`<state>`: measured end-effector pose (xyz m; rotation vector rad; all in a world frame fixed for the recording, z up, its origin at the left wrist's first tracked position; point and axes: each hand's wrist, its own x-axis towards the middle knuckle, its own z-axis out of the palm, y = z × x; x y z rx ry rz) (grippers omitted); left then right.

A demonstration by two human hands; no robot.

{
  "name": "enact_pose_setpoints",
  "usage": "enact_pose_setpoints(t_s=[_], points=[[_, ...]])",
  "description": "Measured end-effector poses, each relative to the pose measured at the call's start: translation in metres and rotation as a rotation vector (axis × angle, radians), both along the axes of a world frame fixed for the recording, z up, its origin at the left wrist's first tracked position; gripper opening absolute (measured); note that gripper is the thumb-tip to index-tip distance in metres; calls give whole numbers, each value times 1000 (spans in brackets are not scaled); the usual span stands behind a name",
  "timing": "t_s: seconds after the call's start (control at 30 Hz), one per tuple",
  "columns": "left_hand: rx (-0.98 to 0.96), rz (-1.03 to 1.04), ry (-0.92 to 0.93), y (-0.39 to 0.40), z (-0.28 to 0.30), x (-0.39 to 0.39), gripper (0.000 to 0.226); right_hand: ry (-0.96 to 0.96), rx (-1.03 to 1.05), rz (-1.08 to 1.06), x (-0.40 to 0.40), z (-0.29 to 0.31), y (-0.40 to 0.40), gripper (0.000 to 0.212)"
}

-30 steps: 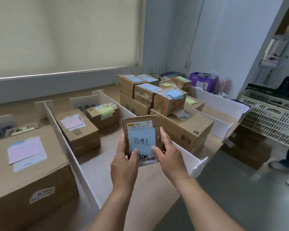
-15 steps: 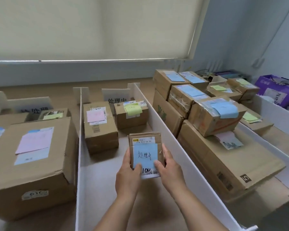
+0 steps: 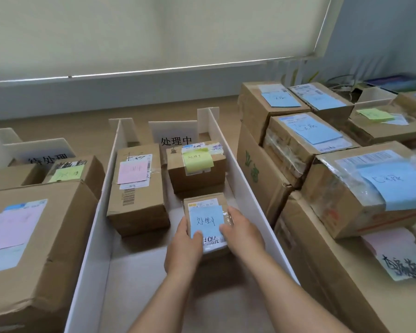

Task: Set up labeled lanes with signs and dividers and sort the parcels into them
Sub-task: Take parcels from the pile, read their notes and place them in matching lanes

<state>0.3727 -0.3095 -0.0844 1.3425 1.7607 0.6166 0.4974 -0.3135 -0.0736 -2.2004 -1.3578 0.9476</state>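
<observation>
- Since the earlier frame, the small parcel point(image 3: 205, 223) with the blue note has come lower and further forward into the middle lane, and it now sits just in front of the box with the yellow note point(image 3: 197, 168).
- Both hands hold this parcel: the left hand point(image 3: 184, 248) grips its left side with the thumb on the blue note, and the right hand point(image 3: 244, 233) grips its right side, fingers curled around the edge.
- I cannot tell if the parcel already rests on the lane floor or is a little above it.
- Beside it on the left stands the box with the pink note point(image 3: 136, 186).
- White dividers close this lane on both sides, the left divider point(image 3: 95, 217) and the right divider point(image 3: 245, 188), and the sign point(image 3: 175, 137) stands at the far end.
- My judgement is that the lanes and signs are set up and most parcels are sorted: the left lane point(image 3: 34, 224) and the right stack point(image 3: 322, 164) are already full, so only the release of this parcel, and maybe a few others, is left.
</observation>
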Motion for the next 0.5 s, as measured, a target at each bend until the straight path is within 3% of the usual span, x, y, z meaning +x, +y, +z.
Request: enact_pose_setpoints(t_s=[0.5], points=[[-41,11,128,91,-6,9,45,-4,34,-7,2,-1,86,49]])
